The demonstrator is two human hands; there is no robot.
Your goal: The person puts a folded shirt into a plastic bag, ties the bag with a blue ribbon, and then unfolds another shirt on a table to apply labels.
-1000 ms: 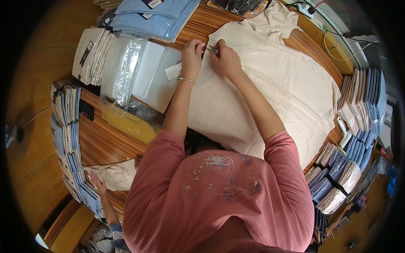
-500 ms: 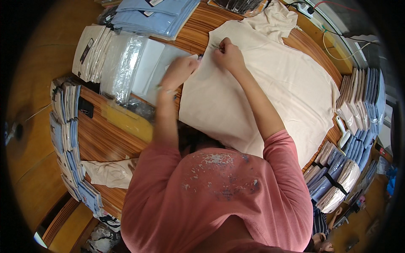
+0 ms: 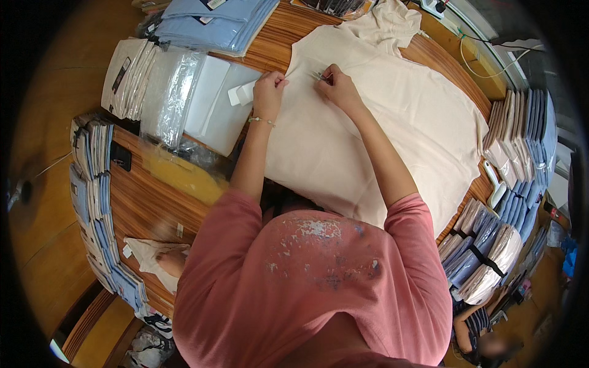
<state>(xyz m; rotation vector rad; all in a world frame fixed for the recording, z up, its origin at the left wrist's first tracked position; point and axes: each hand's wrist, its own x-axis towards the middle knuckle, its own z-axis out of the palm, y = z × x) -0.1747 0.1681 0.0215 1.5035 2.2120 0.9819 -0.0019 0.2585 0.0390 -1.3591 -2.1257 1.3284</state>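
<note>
A cream garment point(image 3: 368, 122) lies spread flat in front of me, its narrower part toward the far edge. My left hand point(image 3: 269, 93) is closed at the garment's left edge, its fingertips pinching the cloth. White tags point(image 3: 242, 94) stick out just left of that hand; whether they are attached to the garment I cannot tell. My right hand point(image 3: 337, 89) hovers over the cloth, closed round small metal snips point(image 3: 318, 76) whose tips point left. Its fingers partly hide the tool.
Clear plastic bags point(image 3: 175, 92) and folded cream garments point(image 3: 124, 80) lie to the left, blue packed shirts point(image 3: 215, 24) beyond. Folded stacks line both table sides. A white-handled tool point(image 3: 492, 184) lies right. Another person's hand point(image 3: 172, 260) touches cream cloth point(image 3: 147, 253) at lower left.
My left hand, blurred before, has moved slightly right and is now still at the garment's edge. White tags now show beside it. Another person's hand has appeared on the lower-left cloth.
</note>
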